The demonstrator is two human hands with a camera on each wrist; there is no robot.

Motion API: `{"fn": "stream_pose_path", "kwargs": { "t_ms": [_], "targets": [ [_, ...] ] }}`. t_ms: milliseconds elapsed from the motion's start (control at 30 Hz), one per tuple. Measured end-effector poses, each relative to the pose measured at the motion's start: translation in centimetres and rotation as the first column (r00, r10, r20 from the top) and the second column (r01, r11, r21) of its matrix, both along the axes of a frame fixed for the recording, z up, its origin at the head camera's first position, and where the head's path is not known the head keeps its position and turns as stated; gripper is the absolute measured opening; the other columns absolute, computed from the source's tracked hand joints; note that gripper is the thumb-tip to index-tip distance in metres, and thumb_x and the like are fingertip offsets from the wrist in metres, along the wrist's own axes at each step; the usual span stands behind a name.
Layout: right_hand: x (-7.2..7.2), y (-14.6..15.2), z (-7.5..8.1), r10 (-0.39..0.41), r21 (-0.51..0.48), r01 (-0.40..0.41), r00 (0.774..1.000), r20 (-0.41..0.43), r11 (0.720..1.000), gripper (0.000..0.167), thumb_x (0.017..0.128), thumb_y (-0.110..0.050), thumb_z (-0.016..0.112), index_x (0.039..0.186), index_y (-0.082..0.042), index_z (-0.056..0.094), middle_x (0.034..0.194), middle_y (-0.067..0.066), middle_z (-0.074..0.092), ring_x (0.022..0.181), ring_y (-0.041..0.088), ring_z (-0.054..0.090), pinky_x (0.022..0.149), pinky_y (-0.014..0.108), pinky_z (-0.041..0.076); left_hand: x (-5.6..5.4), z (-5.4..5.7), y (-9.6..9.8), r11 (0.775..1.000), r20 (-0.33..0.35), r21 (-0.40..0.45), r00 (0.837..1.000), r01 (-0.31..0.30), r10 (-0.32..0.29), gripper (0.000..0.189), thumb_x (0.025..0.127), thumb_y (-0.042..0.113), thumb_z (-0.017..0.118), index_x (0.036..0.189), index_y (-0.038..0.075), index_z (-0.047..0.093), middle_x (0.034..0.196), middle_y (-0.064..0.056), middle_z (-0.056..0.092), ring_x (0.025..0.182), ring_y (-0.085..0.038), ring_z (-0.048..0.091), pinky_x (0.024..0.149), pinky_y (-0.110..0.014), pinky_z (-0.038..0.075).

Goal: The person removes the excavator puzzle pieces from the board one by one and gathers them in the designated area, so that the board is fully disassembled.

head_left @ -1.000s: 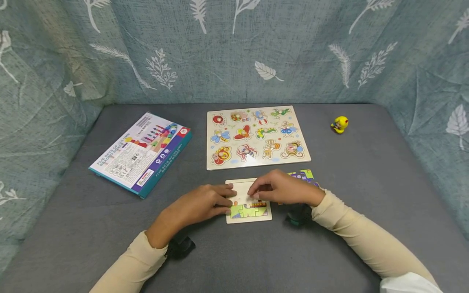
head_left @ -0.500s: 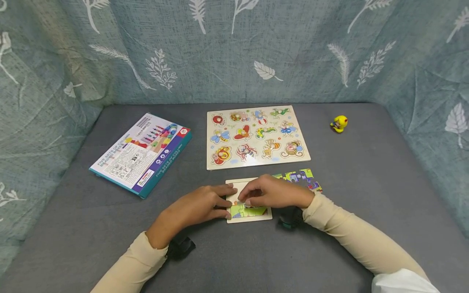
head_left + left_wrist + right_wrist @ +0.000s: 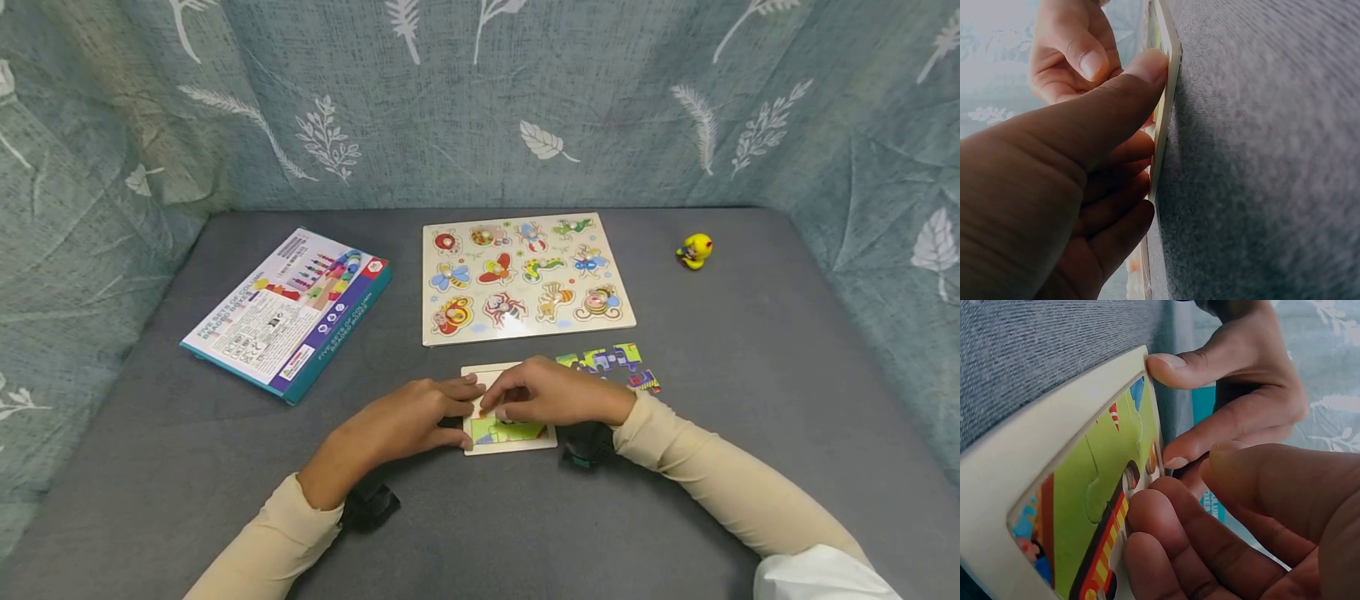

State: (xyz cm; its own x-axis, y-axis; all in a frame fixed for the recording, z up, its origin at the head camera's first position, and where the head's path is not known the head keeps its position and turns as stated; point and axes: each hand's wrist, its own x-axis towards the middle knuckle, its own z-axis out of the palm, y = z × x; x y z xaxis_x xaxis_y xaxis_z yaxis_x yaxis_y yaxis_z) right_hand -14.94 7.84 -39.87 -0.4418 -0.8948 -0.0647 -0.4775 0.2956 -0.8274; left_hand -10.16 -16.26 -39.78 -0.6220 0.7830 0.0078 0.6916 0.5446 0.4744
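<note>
A small wooden jigsaw tray (image 3: 512, 450) lies on the grey cloth, with joined green puzzle pieces (image 3: 1094, 465) along its near side and a red-and-yellow striped strip beside them. My left hand (image 3: 408, 421) rests at the tray's left rim, its thumb at the near corner and its fingertips on the edge. Over the tray's middle, my right hand (image 3: 558, 392) reaches in from the right, palm partly down. In the right wrist view its fingertips (image 3: 1154, 509) touch the tray beside the striped strip, with the thumb apart from them. No piece shows between thumb and fingers.
Several loose purple and green puzzle pieces (image 3: 628, 354) lie behind the right wrist. A larger insect peg puzzle (image 3: 525, 279) sits further back. A beads box (image 3: 288, 317) lies at left, a yellow toy figure (image 3: 695, 251) at back right. A leaf-print curtain (image 3: 480, 108) hangs behind.
My right hand has moved left across the tray, uncovering more loose pieces behind its wrist. My left hand has stayed at the tray's left rim.
</note>
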Motion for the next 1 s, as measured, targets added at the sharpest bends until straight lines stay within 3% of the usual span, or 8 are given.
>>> {"fn": "stream_pose_path", "kwargs": {
  "t_ms": [333,633,1000],
  "targets": [
    [0.18,-0.31,0.15,0.025,-0.013,-0.025,1.0,0.005,1.0,0.02,0.095,-0.004,0.061,0.112,-0.006,0.071,0.104,0.0,0.069,0.082,0.006,0.059,0.071,0.024,0.05,-0.06,-0.08,-0.1,1.0,0.045,0.009,0.999,-0.004,0.003,0.052,0.084,0.03,0.077,0.125,0.001,0.065,0.138,-0.016,0.053,0.131,-0.028,0.046,0.099,-0.046,0.045],
    [0.28,-0.38,0.03,0.031,-0.039,-0.031,1.0,-0.005,0.999,0.018,0.094,-0.003,0.062,0.11,-0.006,0.071,0.097,-0.001,0.068,0.074,0.006,0.057,0.064,0.024,0.049,-0.05,0.01,0.13,1.0,0.067,-0.004,0.997,-0.029,0.029,0.053,0.083,0.028,0.078,0.126,0.002,0.065,0.138,-0.018,0.052,0.131,-0.029,0.046,0.099,-0.045,0.044],
    [0.53,-0.23,-0.12,0.04,-0.105,-0.04,0.999,-0.002,0.994,0.017,0.094,-0.002,0.062,0.108,-0.004,0.071,0.112,0.002,0.066,0.078,0.008,0.056,0.067,0.024,0.049,0.07,0.11,0.3,0.999,0.07,-0.009,0.996,-0.047,0.048,0.053,0.083,0.028,0.079,0.127,0.001,0.064,0.136,-0.015,0.055,0.131,-0.028,0.045,0.1,-0.046,0.043]
  ]
}}
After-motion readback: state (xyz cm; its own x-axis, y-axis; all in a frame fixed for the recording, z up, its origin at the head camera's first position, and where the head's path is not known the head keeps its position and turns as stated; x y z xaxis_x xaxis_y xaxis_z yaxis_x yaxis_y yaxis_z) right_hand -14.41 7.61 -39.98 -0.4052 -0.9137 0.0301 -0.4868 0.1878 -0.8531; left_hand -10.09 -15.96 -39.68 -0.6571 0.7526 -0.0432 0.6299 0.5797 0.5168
